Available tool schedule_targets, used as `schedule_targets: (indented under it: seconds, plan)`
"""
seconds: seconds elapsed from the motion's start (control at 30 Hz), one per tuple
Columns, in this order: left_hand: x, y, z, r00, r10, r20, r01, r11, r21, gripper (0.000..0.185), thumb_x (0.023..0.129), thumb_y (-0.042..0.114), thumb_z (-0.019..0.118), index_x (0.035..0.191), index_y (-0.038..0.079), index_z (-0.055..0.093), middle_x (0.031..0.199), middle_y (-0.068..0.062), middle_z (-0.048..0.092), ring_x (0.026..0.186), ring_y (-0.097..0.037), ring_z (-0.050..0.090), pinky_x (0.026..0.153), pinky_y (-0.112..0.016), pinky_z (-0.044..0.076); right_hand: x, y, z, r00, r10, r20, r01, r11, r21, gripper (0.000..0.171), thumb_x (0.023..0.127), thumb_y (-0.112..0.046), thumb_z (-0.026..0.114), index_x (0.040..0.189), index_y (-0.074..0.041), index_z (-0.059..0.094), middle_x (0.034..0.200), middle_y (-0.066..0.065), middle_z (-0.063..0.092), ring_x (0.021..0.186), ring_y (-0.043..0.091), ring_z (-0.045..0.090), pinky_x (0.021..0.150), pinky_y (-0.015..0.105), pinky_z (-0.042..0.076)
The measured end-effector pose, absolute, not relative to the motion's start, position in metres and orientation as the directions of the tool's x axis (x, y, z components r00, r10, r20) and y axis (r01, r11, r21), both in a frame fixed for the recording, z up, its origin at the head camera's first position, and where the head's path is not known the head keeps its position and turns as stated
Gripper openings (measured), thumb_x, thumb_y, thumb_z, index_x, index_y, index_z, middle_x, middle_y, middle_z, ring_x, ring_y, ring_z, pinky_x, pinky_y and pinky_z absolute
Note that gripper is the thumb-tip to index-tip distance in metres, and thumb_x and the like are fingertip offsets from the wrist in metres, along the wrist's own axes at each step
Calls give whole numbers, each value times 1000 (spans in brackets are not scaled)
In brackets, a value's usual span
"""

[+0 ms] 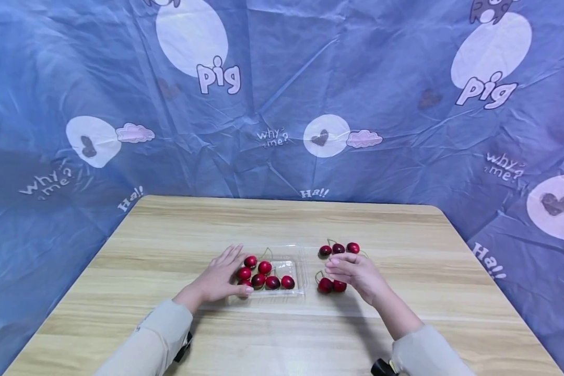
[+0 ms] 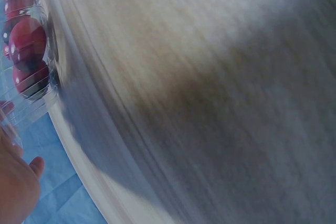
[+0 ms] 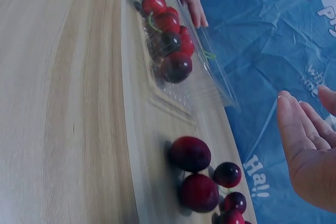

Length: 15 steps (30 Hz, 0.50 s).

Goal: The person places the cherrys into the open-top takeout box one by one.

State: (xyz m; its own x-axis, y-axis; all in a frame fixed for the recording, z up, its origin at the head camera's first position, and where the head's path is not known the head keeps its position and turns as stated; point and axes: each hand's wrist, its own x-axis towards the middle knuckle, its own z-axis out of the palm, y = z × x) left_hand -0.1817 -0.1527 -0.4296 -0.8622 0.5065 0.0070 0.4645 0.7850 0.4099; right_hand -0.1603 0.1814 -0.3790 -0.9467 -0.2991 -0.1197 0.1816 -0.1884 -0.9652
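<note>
A clear plastic box (image 1: 289, 267) with several dark red cherries (image 1: 272, 282) stands mid-table, most of them gathered toward its left and near sides. Spread around the box's left end is my left hand (image 1: 218, 275), thumb at the near edge and straight fingers toward the far side. My right hand (image 1: 357, 272) hovers over the loose cherries to the right of the box. Nothing shows between its fingers in the right wrist view, where the palm (image 3: 310, 166) faces the cherries. Two cherries (image 1: 325, 285) with stems lie nearest that hand; its fingers partly cover one.
Farther back lie more loose cherries (image 1: 326, 251), one partly behind my right hand. The pale wooden table (image 1: 282, 337) has rounded far corners. A blue printed cloth (image 1: 282, 172) hangs behind it and along the sides.
</note>
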Motion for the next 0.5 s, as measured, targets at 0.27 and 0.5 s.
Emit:
schedule_targets:
  seconds: [0.27,0.5]
  plan:
    - [-185,-153,-429,-857,514,17,476,780,407,90,69,61,55,136,8,27,143,-11,9,129,-30,4,94,-59,14,-153,199,-379,-953,-274,-128,186,-196,-963,8,85,-2,51,89,-4,57,85,7,64,82,19,61,78,32,47]
    - [-186,-154,-428,-856,516,9,476,782,403,89,70,58,57,136,8,26,143,-10,9,129,-29,3,95,-58,15,-148,217,-379,-955,-268,-130,187,-199,-962,10,85,-3,51,92,-3,58,87,9,64,84,22,61,80,35,45]
